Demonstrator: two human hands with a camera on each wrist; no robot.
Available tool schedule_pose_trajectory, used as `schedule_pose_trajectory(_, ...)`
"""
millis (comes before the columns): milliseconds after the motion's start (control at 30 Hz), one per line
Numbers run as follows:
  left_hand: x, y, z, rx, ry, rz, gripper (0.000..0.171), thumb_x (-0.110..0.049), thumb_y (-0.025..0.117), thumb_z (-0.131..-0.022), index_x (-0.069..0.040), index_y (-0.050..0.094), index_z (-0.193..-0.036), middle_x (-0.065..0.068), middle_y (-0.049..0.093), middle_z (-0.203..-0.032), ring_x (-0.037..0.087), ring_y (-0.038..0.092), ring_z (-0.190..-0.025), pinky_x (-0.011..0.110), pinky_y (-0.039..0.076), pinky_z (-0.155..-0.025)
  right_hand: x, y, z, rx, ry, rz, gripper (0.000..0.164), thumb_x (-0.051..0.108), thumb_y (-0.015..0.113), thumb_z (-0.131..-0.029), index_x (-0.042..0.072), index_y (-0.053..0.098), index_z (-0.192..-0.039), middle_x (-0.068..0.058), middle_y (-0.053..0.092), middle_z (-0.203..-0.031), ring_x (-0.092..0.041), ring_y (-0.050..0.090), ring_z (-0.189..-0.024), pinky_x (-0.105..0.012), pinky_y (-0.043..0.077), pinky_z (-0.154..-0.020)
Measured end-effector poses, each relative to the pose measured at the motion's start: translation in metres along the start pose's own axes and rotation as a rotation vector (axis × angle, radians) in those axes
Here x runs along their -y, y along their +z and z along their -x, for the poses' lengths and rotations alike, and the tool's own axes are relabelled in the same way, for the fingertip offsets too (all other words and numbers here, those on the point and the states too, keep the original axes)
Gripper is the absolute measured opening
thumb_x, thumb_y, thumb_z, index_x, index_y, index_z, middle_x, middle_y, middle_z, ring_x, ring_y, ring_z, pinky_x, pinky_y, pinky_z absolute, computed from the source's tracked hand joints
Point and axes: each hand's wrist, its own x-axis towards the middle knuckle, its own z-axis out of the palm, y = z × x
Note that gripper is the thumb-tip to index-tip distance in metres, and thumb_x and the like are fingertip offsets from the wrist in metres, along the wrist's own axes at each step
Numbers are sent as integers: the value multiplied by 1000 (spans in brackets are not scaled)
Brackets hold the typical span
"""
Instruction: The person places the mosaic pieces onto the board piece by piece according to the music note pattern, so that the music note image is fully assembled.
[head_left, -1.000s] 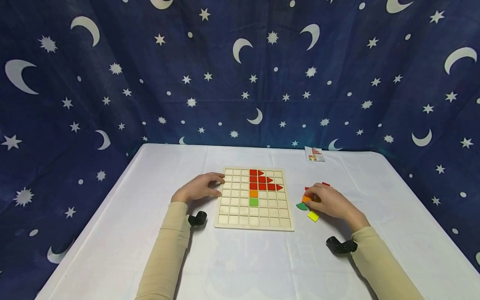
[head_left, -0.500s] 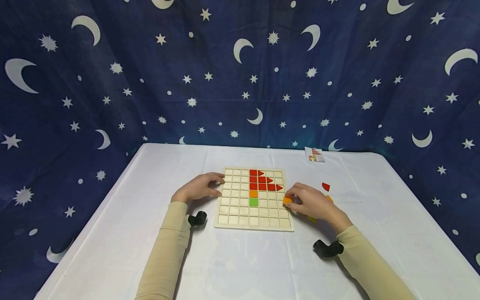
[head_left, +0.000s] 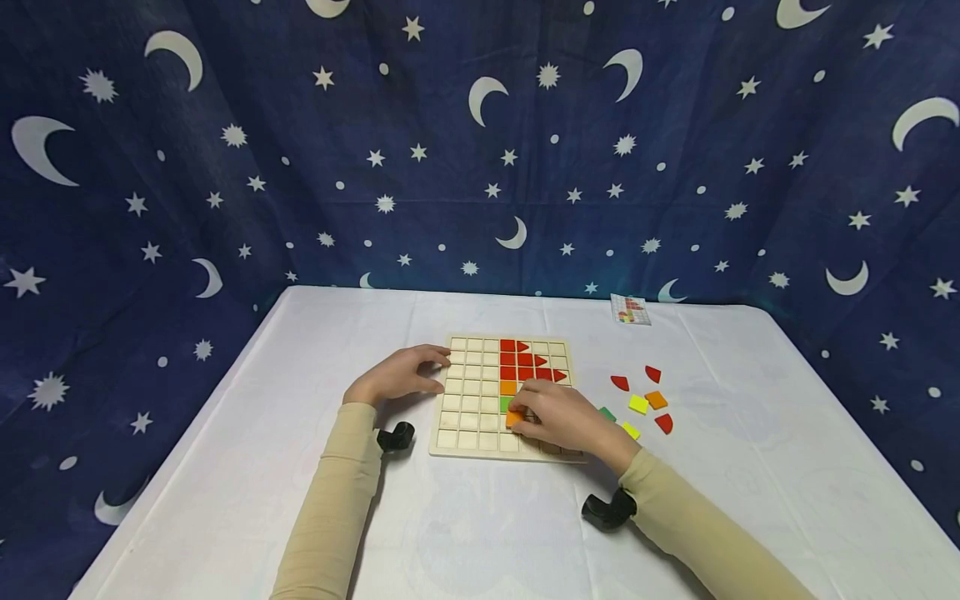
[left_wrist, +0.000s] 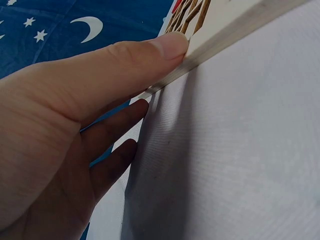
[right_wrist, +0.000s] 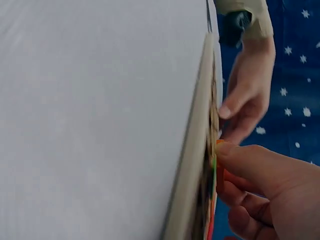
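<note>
A pale wooden grid board (head_left: 468, 412) lies on the white table. My left hand (head_left: 397, 377) is at its left edge; the left wrist view shows the thumb (left_wrist: 172, 46) touching the board's edge, with the other fingers loosely extended. Over the board, my right hand (head_left: 566, 414) pinches an orange square tile (head_left: 513, 419) between thumb and fingers, just below a green square tile (head_left: 505, 404). Directly above the green one sits another orange tile (head_left: 507, 387). Red squares (head_left: 507, 360) ending in red triangles (head_left: 559, 376) fill parts of the top three rows.
Right of the board lie loose pieces: red quarter-rounds (head_left: 653, 374), yellow squares (head_left: 638, 404), an orange square (head_left: 656, 400) and a partly covered green piece (head_left: 606, 413). A printed pattern card (head_left: 630, 310) is near the table's back edge. A starry blue cloth (head_left: 420, 242) hangs behind.
My right hand has carried the orange tile from the loose pieces leftward over the board, uncovering the pieces at the right. My left hand has stayed at the board's left edge.
</note>
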Motion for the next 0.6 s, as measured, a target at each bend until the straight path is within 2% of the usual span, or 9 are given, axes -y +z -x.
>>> schedule_pose_trajectory(167, 2, 0, -1, 0, 7, -2, 45, -19, 76, -86, -4, 63, -126, 9, 47, -147, 29, 37, -140, 44, 30, -115, 4, 3, -3, -8, -16, -3, 22, 33, 74, -87, 16, 72, -101, 6, 59, -92, -8, 49, -74, -22, 47, -63)
schedule_pose_trajectory(600, 2, -1, 0, 4, 4, -9, 46, -20, 77, -86, -5, 63, -127, 9, 47, -148, 29, 37, -140, 44, 30, -115, 3, 5, -3, -12, -29, -41, 18, 32, 75, -87, 18, 73, -99, 8, 57, -90, -6, 48, -72, -21, 46, -63)
